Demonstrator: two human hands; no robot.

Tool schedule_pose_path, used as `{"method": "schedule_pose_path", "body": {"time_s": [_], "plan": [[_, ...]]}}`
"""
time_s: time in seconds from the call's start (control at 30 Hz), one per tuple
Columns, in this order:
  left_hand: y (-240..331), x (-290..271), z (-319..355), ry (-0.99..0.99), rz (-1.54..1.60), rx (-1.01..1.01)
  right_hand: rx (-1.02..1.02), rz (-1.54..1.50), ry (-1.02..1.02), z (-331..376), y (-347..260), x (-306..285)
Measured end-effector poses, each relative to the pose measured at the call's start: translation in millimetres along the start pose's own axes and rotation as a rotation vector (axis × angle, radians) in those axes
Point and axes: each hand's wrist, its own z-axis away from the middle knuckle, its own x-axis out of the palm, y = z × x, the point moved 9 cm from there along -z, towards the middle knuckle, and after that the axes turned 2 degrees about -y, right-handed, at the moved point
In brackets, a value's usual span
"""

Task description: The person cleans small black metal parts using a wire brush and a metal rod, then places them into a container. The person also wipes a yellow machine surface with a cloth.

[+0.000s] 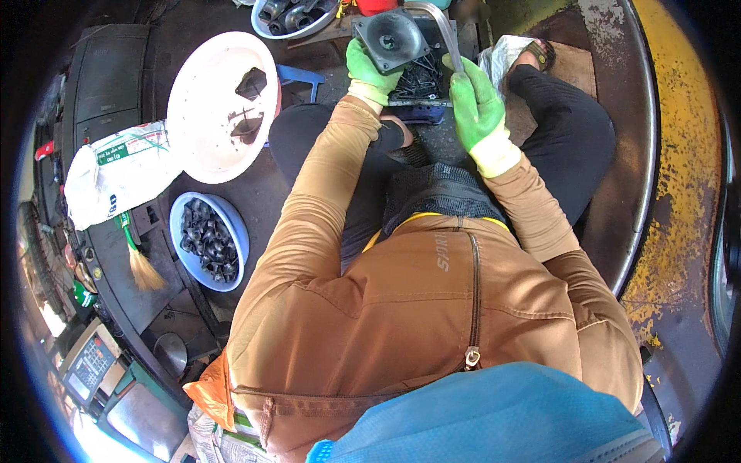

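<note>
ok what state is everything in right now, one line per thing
black square part: tilted, held in the gloved left hand
curved tube: bent, lower end held in the gloved right hand
pink basin: two dark pieces inside
blue basin: heaped with black parts
broom: bristles fanned out
white sack: creased

A black square part (391, 38) with a round recessed face is held by its lower edge in the green-gloved left hand (374, 71), while the end of a pale bent rod (446, 32) is gripped by the green-gloved right hand (478, 108). Thin dark pieces (417, 79) are heaped between the hands. To the left, dark scraps (251, 83) are held in a pale pink basin (202, 100), and a blue basin (242, 245) is filled with small black parts (208, 241) near a broom (143, 270).
</note>
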Motion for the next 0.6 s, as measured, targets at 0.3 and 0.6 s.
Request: {"method": "schedule_pose_path", "body": {"time_s": [0.3, 0.6], "plan": [[38.3, 9.5, 10.6, 0.048, -0.771, 0.381, 0.048, -0.017, -0.049, -1.0, 10.3, 10.1], [32.5, 16.9, 13.7, 0.021, -0.639, 0.378, 0.221, 0.224, -0.220, -1.1, 39.0, 32.1]]}}
